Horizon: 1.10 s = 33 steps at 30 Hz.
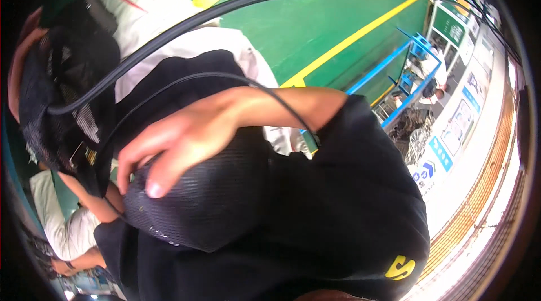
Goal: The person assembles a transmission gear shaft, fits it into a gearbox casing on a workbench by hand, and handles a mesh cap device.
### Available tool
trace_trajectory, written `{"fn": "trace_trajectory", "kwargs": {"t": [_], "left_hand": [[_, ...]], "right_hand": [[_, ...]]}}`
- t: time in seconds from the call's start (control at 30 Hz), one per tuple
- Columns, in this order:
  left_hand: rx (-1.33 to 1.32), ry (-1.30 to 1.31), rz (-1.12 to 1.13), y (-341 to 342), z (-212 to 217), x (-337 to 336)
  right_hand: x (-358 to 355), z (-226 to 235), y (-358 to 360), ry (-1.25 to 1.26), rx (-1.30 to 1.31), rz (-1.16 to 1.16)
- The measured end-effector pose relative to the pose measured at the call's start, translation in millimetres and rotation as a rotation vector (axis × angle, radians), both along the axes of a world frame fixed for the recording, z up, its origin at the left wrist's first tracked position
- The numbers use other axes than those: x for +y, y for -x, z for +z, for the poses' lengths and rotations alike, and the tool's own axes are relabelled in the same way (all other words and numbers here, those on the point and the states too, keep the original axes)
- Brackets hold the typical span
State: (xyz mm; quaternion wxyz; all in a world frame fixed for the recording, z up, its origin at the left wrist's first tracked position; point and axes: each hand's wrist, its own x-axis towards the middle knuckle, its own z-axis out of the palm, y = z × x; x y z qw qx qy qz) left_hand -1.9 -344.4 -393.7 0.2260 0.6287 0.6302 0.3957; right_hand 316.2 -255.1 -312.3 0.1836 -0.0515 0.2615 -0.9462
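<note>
Bit of a weird angle here. My right hand [183,146] sits just left of centre, fingers loosely spread and draped flat over a rounded black mesh dome [208,205]. It isn't gripping, just resting on top with the fingertips curling down the 9 o'clock side. The dome is fine-weave netting, kinda bulgy and soft-looking, and it fills the middle out toward 7 o'clock. My forearm comes in from 3 o'clock out of a matte black sleeve [360,188], and that dark fabric has a curvy yellow mark [400,268] at about 5 o'clock.

I can't see my left hand anywhere.

Over at 9 o'clock there's a second mesh piece [67,103], coarser and floppier, with lighter strips in it. A thick black cable [225,7] arcs across the top from 10 to 1 o'clock, smooth and rubbery. A thinner cable [186,78] loops right over my wrist.

Behind all that there's a glossy green floor [315,25] with yellow lines [349,39] at 12 to 1 o'clock, plus a blue metal rail [383,64] at 2 o'clock. At 8 o'clock there's another person in a white top [62,228], well apart from my hand.
</note>
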Motion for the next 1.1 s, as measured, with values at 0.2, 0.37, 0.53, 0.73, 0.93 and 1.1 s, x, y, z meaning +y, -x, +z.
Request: {"fn": "trace_trajectory", "kwargs": {"t": [0.2, 0.37, 0.53, 0.73, 0.93, 1.1], "left_hand": [[0.164, 0.075, 0.082, -62, 64, 30], [0.028, -0.057, 0.096, -82, 46, 50], [0.012, -0.118, 0.264, -92, 48, 20], [0.010, -0.084, 0.373, -113, 47, 20], [0.023, -0.059, 0.408, -114, 53, 15], [-0.067, -0.063, 0.395, -114, 52, 17]], "right_hand": [[-31, 0, 31, -0.098, -0.238, -0.027], [-21, -8, 40, -0.344, -0.309, -0.036], [-10, 2, 22, -0.359, -0.386, 0.192], [5, -18, -15, -0.175, -0.378, 0.195], [39, -7, -26, -0.332, -0.231, 0.252], [54, 0, -41, -0.584, -0.178, 0.236]]}}
